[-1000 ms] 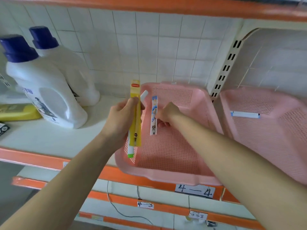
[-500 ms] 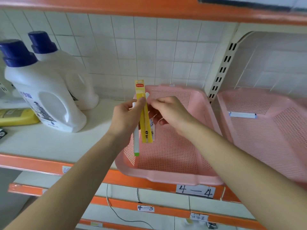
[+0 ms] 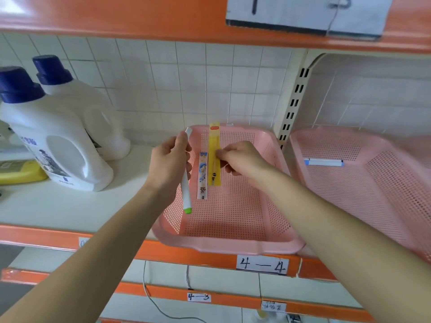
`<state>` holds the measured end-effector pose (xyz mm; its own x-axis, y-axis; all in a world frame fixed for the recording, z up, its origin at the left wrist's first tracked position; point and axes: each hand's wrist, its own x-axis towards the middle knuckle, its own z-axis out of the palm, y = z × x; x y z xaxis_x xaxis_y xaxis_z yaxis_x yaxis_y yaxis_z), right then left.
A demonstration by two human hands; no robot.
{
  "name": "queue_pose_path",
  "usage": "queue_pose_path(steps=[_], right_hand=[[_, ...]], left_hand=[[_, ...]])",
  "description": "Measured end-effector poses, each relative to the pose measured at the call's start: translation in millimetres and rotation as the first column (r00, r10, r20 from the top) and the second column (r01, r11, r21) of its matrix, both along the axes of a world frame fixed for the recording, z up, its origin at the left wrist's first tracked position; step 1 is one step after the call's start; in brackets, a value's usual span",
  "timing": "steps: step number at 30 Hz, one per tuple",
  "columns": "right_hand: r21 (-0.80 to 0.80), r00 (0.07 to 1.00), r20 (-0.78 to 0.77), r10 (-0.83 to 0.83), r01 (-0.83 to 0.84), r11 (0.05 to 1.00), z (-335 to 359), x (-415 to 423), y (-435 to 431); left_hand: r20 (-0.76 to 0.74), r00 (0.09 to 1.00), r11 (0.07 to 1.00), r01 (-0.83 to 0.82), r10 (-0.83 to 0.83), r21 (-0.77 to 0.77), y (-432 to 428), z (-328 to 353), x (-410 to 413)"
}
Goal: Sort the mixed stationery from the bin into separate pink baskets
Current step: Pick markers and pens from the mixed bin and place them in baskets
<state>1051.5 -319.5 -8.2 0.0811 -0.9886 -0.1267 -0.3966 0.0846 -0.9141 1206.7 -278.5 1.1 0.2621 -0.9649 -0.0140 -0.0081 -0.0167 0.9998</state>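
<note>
The right hand (image 3: 235, 159) pinches a yellow pen pack (image 3: 214, 145) by its edge over the pink basket (image 3: 233, 245), beside a patterned pack (image 3: 203, 176), while the left hand (image 3: 170, 164) grips a white marker (image 3: 186, 194); both probably handle light, stiff and slick, best held mid-length.

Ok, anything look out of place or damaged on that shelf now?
Nothing spilled or broken, but the front rim of the middle pink basket seems to jut over the orange shelf edge above the 4-4 label. The yellow packet in the right hand and marker in the left hand look intact.
</note>
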Motion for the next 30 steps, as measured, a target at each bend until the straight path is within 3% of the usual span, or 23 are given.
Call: queue_pose_path(steps=[4, 7, 20, 22, 25, 27, 30], right_hand=[[0.128, 0.976, -0.218, -0.017, 0.046, 0.991, -27.8, 5.2, -23.5], [0.174, 0.959, -0.284, 0.006, 0.045, 0.984, -39.8, 10.8, -33.9], [0.084, 0.774, -0.614, 0.154, -0.130, 0.988, -47.7, 18.2, -41.3], [0.082, 0.819, -0.537, 0.201, -0.186, 0.979, -36.8, 15.8, -34.8], [0.069, 0.946, -0.191, 0.261, -0.252, 0.965, -8.9, 6.1, -9.9], [0.084, 0.948, 0.028, 0.317, -0.318, 0.944, 7.8, -6.8, 13.3], [0.082, 0.929, 0.116, 0.351, -0.361, 0.929, 16.6, -27.2, 39.0]], left_hand=[[0.040, 0.999, 1.000, 0.020, -0.020, 0.001, 2.3, -1.2, 4.6], [0.100, 0.994, 0.999, 0.049, -0.050, 0.009, 0.7, -5.9, 8.2], [0.073, 0.995, 0.996, 0.066, -0.070, 0.065, -9.2, -6.2, 2.8], [0.052, 0.996, 0.995, 0.064, -0.068, 0.074, -9.3, -2.7, -4.3], [0.005, 1.000, 0.999, 0.029, -0.029, 0.043, -10.0, 2.0, -18.2], [0.022, 1.000, 1.000, -0.022, 0.021, 0.015, -9.6, 4.5, -29.3], [0.110, 0.991, 0.997, -0.070, 0.073, -0.037, -8.6, 2.8, -49.3]])
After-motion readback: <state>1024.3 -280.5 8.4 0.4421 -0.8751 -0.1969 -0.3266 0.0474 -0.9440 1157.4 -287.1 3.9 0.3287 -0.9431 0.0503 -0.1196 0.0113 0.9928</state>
